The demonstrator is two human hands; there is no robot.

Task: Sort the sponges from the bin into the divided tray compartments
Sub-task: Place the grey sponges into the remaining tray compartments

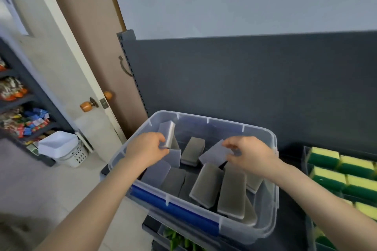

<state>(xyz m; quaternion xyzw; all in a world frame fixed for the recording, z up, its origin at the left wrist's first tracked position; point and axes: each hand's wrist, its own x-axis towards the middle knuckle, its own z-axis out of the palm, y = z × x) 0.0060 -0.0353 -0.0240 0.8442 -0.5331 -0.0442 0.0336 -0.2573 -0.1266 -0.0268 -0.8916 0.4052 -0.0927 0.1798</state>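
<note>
Both hands in clear bin [273, 169]. Left hand [145, 150] pinches upright white sponge [167, 133] at far left; right hand [250, 154] pinches flat grey sponge [213, 154] mid-bin. Tray [306, 155] of green-yellow sponges [324, 157] at right.

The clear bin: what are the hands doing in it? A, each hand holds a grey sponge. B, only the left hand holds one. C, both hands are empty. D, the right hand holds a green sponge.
A: the left hand grips an upright sponge and the right hand pinches a flat grey sponge, both inside the clear bin.
</note>
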